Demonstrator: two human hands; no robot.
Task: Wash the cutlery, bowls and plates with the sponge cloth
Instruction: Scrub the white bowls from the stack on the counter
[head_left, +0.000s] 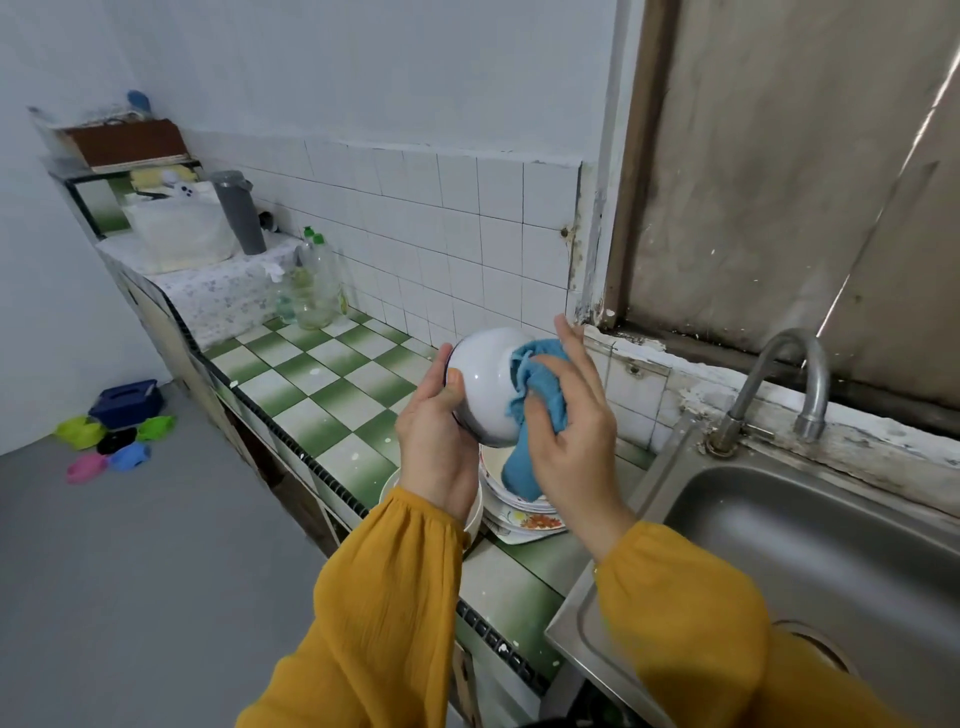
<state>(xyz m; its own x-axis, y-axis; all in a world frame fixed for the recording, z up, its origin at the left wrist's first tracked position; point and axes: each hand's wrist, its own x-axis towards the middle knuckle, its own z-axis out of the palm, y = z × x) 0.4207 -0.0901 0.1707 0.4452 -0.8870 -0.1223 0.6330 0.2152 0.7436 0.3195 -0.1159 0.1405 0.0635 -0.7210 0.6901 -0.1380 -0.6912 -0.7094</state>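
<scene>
Head view: the left hand (436, 421) curls round a white bowl (480, 382), held above the green-checked worktop (332, 374) near its sink end. The right hand (571, 431) presses the blue sponge cloth (540, 400) to the bowl, thumb pinching it, fingers spread. Stacked plates (519, 506) lie below, at the front edge. Bottle (311, 283) labels are too blurred to read.

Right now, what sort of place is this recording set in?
Most likely a home kitchen: a steel sink with a tap, a green-and-white tiled counter, and stacked plates beneath the bowl being wiped with a blue cloth.
</scene>
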